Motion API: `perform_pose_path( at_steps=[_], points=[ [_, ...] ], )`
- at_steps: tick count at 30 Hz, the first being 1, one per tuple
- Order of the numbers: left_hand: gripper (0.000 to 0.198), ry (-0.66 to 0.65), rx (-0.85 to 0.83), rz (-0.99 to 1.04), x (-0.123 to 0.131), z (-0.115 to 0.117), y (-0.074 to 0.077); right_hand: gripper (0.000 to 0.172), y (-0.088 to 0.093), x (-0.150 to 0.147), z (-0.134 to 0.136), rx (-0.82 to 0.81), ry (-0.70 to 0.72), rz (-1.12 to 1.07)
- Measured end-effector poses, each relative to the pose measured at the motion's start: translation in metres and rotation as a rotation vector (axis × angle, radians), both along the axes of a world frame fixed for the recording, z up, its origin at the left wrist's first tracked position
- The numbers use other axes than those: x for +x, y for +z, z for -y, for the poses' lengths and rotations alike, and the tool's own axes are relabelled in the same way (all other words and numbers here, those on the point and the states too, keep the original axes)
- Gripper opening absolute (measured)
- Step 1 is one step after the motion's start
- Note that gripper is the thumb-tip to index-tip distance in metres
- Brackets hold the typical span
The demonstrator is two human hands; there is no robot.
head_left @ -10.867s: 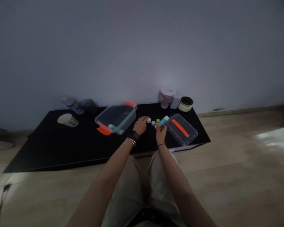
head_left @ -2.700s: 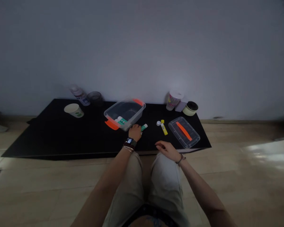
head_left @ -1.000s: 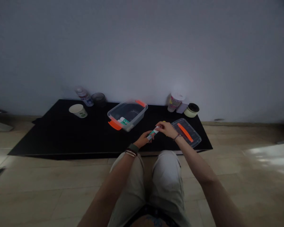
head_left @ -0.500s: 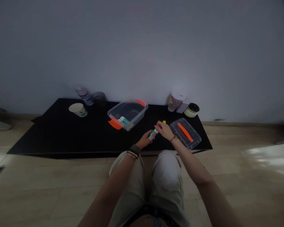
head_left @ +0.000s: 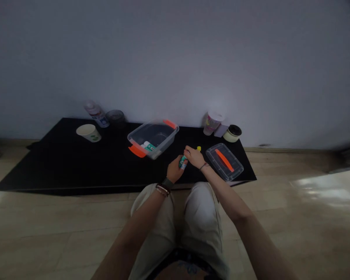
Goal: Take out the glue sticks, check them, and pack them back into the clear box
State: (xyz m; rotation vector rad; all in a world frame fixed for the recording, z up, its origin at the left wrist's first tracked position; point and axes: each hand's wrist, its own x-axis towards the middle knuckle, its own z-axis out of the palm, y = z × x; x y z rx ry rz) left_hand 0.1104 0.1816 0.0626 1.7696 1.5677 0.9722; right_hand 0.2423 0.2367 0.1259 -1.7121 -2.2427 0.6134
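My left hand point(head_left: 174, 171) grips the lower part of a green and white glue stick point(head_left: 182, 162). My right hand point(head_left: 193, 156) is closed on the stick's upper end. Both hands meet above the near edge of a black mat point(head_left: 76, 163). A yellow glue stick point(head_left: 198, 149) lies on the mat just behind my right hand. To the left stands a clear plastic box point(head_left: 163, 144) with orange latches, with green and white glue sticks point(head_left: 148, 146) inside. The box's clear lid point(head_left: 235, 171) with an orange handle lies to the right.
A paper cup point(head_left: 88, 132), a small bottle point(head_left: 95, 113) and a dark jar point(head_left: 115, 116) stand at the mat's back left. A printed cup point(head_left: 211, 122), a small box and a round tin point(head_left: 232, 133) stand at the back right by the wall. Wooden floor surrounds the mat.
My left hand took the green glue stick from the mat beside the box and my right hand joined it. Both hands have since closed together on the stick.
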Motion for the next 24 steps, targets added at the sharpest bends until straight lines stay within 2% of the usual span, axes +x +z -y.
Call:
perform_pose_path(
  at_steps=[3, 5, 7, 10, 12, 15, 17, 19, 21, 24],
  points=[
    [0.031, 0.035, 0.01, -0.09, 0.0, 0.001, 0.003, 0.022, 0.003, -0.004, 0.004, -0.029, -0.057, 0.05],
    [0.029, -0.027, -0.007, -0.102, -0.002, -0.001, 0.003, 0.023, 0.001, -0.001, 0.008, -0.036, -0.099, 0.037],
    [0.029, -0.131, -0.036, -0.016, -0.004, -0.003, 0.002, 0.028, -0.002, 0.009, 0.011, -0.047, -0.097, -0.027],
    [0.038, -0.271, -0.169, 0.303, -0.004, -0.005, 0.001, 0.035, -0.002, 0.03, 0.012, -0.092, 0.027, -0.213],
    [0.046, -0.349, -0.292, 0.514, -0.002, -0.005, 0.002, 0.03, 0.004, 0.044, 0.011, -0.098, 0.141, -0.339],
    [0.054, -0.426, -0.369, 0.663, 0.0, -0.006, 0.003, 0.026, 0.015, 0.055, 0.008, -0.075, 0.313, -0.391],
    [0.056, -0.429, -0.347, 0.663, 0.0, -0.006, 0.003, 0.026, 0.019, 0.055, 0.008, -0.061, 0.375, -0.346],
    [0.057, -0.414, -0.307, 0.61, 0.0, -0.005, 0.001, 0.024, 0.017, 0.049, 0.009, -0.035, 0.349, -0.279],
    [0.053, -0.372, -0.247, 0.5, 0.0, -0.004, -0.001, 0.021, 0.011, 0.04, 0.011, -0.014, 0.242, -0.184],
    [0.039, -0.249, -0.152, 0.196, 0.0, -0.001, -0.002, 0.02, -0.002, 0.026, 0.017, -0.016, 0.013, -0.02]
  ],
)
